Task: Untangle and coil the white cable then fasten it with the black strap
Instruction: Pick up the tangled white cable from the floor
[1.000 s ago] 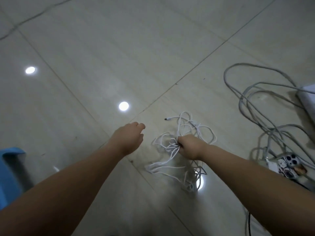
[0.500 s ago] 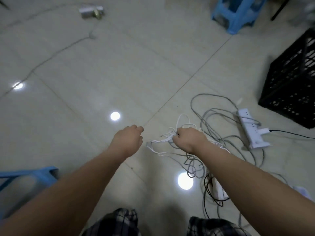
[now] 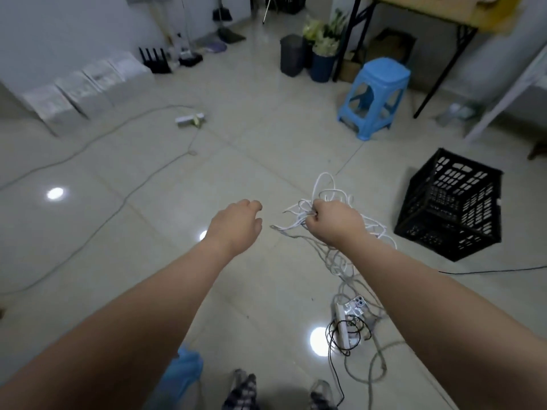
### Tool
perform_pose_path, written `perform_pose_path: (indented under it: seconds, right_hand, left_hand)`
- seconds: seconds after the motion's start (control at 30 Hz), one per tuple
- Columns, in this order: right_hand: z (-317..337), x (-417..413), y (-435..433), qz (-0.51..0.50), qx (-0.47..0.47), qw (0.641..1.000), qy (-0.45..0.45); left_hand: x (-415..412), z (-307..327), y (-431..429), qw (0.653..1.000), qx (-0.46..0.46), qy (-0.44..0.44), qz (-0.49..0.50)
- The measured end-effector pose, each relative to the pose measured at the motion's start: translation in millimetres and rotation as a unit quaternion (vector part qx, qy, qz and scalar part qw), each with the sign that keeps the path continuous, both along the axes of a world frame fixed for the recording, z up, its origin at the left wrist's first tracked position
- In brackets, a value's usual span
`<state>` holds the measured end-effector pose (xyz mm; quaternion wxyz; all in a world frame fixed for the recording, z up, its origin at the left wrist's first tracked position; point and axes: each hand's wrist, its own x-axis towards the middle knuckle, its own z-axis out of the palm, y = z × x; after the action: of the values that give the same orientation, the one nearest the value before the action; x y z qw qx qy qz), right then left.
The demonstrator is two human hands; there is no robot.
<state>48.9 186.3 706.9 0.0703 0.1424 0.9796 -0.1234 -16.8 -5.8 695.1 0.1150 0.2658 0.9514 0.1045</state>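
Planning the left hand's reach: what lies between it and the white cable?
Head view: only bare floor between the left hand and the white cable that the right hand grips.

Two hands point(image 3: 236, 223) point(image 3: 336, 224), one white cable point(image 3: 303, 206), one blue stool point(image 3: 381, 75), one black crate point(image 3: 455, 202)

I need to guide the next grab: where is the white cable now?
In the head view, the tangled white cable is bunched in the right hand, right of centre, between the left hand and the black crate.
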Motion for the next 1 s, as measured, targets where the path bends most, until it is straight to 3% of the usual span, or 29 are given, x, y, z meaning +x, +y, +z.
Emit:
perform_pose_path:
  seconds: [0.2,0.47,0.73,1.0]
  right_hand:
    - [51.4,-20.6,-18.8,0.018,0.022,0.999,0.024]
    - [68.0,-54.3,-5.6,0.008,0.03,0.999,0.035]
    - [48.6,-112.0,61.7,-0.015,0.027,0.999,0.045]
    - [45.7,-181.7,142.8,-0.014,0.027,0.999,0.041]
  left_hand:
    - [-27.0,51.9,-14.1,1.0,0.002,0.021,0.006]
    - [-64.7,59.1,0.8,0.998,-0.029,0.038,-0.028]
    - [-128.2,40.3,63.1,0.997,-0.059,0.002,-0.041]
    - [-203.8,37.4,128.6,0.999,-0.02,-0.031,-0.012]
